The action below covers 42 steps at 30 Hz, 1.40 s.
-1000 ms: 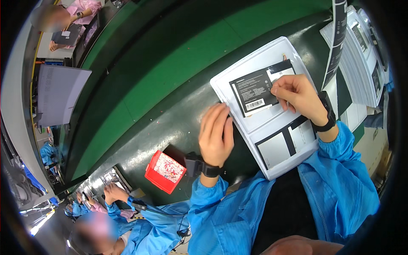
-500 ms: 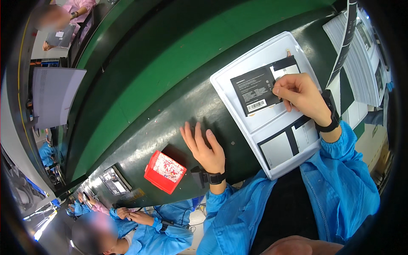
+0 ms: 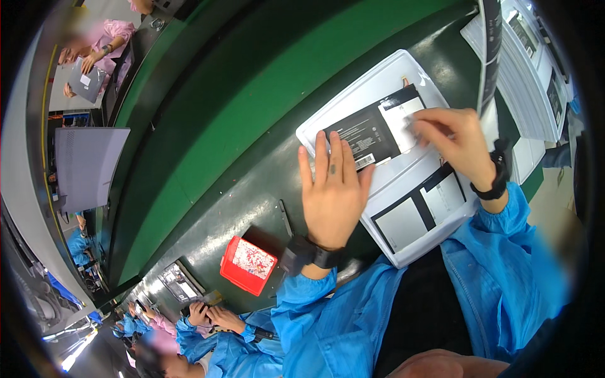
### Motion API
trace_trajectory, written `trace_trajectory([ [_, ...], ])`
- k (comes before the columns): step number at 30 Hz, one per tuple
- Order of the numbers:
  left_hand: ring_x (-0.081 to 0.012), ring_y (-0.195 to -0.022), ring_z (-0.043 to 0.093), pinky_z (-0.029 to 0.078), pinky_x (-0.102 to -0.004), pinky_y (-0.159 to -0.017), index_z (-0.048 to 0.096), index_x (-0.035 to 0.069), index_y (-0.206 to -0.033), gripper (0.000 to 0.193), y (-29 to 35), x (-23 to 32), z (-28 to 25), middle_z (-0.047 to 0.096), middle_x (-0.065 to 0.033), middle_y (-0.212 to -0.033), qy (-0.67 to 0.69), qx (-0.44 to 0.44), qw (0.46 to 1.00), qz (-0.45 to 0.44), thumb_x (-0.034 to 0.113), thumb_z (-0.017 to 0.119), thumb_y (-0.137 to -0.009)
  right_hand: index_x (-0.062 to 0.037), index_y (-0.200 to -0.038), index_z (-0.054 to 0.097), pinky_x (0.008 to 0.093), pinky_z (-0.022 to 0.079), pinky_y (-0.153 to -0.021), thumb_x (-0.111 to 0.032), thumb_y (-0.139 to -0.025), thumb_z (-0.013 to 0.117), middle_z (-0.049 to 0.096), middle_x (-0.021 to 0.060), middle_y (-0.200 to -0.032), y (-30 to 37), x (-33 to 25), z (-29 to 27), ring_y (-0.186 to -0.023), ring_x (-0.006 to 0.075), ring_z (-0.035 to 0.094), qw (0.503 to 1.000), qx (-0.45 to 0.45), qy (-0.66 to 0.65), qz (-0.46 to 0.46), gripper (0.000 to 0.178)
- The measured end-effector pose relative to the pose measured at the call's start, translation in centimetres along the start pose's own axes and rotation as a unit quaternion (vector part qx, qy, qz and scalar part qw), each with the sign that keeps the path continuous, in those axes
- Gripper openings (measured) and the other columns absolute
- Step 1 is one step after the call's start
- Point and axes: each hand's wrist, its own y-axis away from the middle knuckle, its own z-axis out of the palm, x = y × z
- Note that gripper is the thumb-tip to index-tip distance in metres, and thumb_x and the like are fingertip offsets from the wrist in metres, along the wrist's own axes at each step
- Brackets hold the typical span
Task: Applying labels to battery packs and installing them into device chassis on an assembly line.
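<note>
A flat black battery pack (image 3: 362,129) with a printed label and a pale section at its right lies in the upper compartment of a white plastic tray (image 3: 309,129). My left hand (image 3: 333,189) is open, fingers stretched out over the pack's left end. Over the pale section, my right hand (image 3: 457,138) is closed in a pinch, slightly blurred. A small greyish bit shows at its fingertips, too unclear to name. A second battery pack (image 3: 400,227), pale with black bands, lies in the tray's lower compartment.
Left of my left wrist are a red box (image 3: 242,286) of small red and white bits and a thin dark tool (image 3: 285,217). Stacked white trays (image 3: 526,82) stand at the right. An open device (image 3: 179,282) lies near a co-worker's hands (image 3: 217,315).
My left hand has moved from the table up and right onto the pack's left end. My right hand has shifted off the black label to the pale section. The view has shifted slightly.
</note>
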Motion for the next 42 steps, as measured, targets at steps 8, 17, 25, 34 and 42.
trace_trajectory([
  [8,-0.0433,-0.145,0.038,0.029,-0.0556,-0.119,0.057,0.002,-0.138,0.059,1.5,4.1,0.7,0.049,-0.0233,-0.149,0.246,-0.050,0.966,0.059,0.028,0.074,-0.087,-0.0025,-0.138,0.054,0.0440,0.045,-0.107,-0.005,-0.089,0.067,0.048,0.0233,-0.148,6.3,4.3,-4.0,-0.130,0.0442,0.054,0.982,0.057,0.166,-0.074,0.051],
  [17,-0.0272,-0.151,0.023,0.017,-0.0376,-0.122,0.011,-0.002,-0.161,0.082,6.6,8.0,4.4,0.019,-0.0189,-0.166,0.566,0.181,0.724,-0.349,-0.005,0.053,-0.091,0.0023,-0.097,0.067,0.0417,0.058,-0.074,0.015,-0.078,0.059,0.069,0.0213,-0.096,11.6,5.5,-9.1,-0.080,0.0288,0.071,0.885,0.203,0.039,-0.417,0.024],
  [25,-0.0295,-0.147,0.031,0.021,-0.0397,-0.122,0.021,-0.005,-0.157,0.074,6.9,8.9,6.4,0.030,-0.0212,-0.160,0.542,0.194,0.753,-0.318,0.003,0.059,-0.094,0.0016,-0.135,0.055,0.0294,0.047,-0.099,-0.009,-0.093,0.072,0.067,0.0112,-0.124,4.7,9.0,-9.0,-0.114,0.0159,0.062,0.963,0.127,-0.209,-0.114,0.046],
  [34,-0.0294,-0.146,0.037,0.028,-0.0439,-0.120,0.030,-0.006,-0.153,0.077,0.3,13.4,0.7,0.040,-0.0193,-0.156,0.797,-0.041,0.601,0.046,0.025,0.070,-0.095,0.0030,-0.093,0.074,0.0200,0.051,-0.061,-0.006,-0.086,0.080,0.073,0.0031,-0.080,13.1,2.5,-10.1,-0.070,0.0059,0.065,0.987,0.014,-0.146,0.058,0.013],
  [42,-0.0214,-0.117,0.063,0.051,-0.0378,-0.101,0.055,0.004,-0.136,0.033,-2.1,15.8,-0.1,0.064,-0.0102,-0.129,0.840,-0.040,0.537,-0.071,0.010,0.056,-0.104,-0.0015,-0.096,0.077,0.0296,0.058,-0.067,-0.002,-0.074,0.084,0.076,0.0108,-0.093,12.1,0.3,-10.3,-0.080,0.0196,0.073,0.930,0.276,0.014,-0.242,0.023],
])
